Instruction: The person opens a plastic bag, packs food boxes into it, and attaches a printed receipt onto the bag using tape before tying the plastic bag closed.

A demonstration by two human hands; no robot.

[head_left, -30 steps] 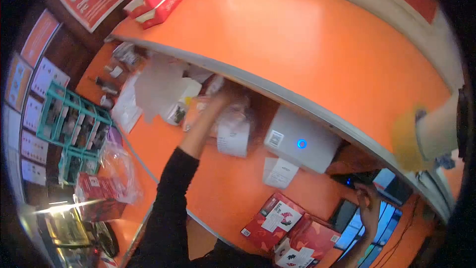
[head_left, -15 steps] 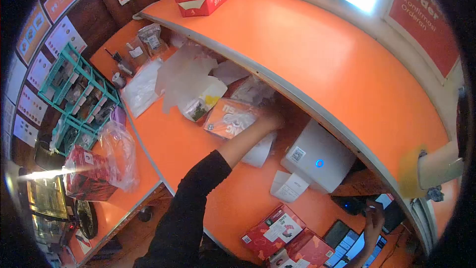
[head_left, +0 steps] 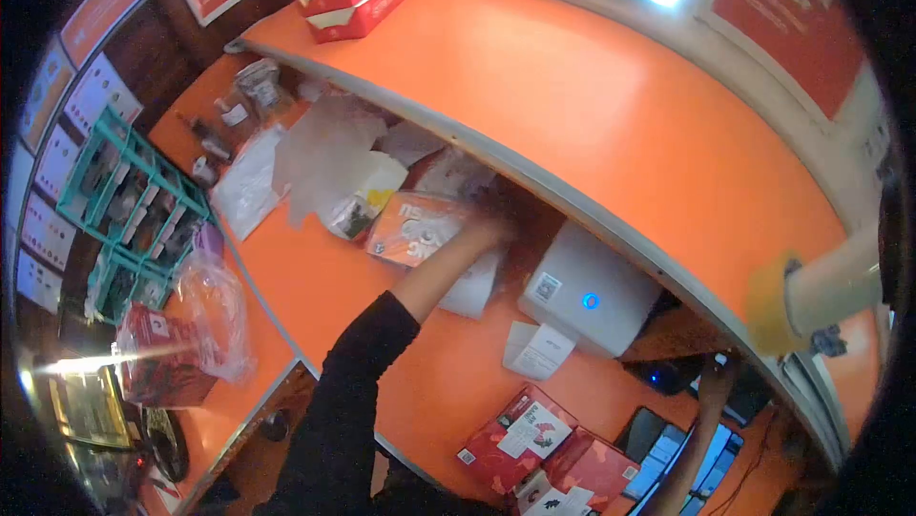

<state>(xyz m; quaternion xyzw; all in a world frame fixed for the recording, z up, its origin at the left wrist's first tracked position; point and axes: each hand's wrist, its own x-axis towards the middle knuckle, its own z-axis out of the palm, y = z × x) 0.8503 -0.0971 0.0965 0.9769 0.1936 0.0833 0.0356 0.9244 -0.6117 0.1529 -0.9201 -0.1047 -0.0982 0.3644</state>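
My left hand (head_left: 491,227) reaches under the raised counter, its fingers blurred and partly lost in shadow. It is beside an orange-and-white printed plastic pack (head_left: 413,227), with clear plastic bags (head_left: 450,173) just behind. A white packet (head_left: 472,289) lies below my wrist. At the right my right hand (head_left: 716,384) is closed at a black device (head_left: 671,376) with a small blue light. A small white bit shows at its fingertips; I cannot tell what it is. Phones with lit screens (head_left: 714,459) lie beneath my right forearm.
A light grey printer (head_left: 601,292) with a paper slip (head_left: 539,351) stands between my hands. Red printed boxes (head_left: 520,440) lie in front. At left are a teal rack (head_left: 138,201) and a bagged red box (head_left: 162,354). Red boxes (head_left: 358,6) are stacked on the upper counter (head_left: 572,68).
The whole view has shifted, so things sit further left. My left hand stays by the plastic packs. My right hand has moved slightly at the black device, and a white bit now shows at its fingertips.
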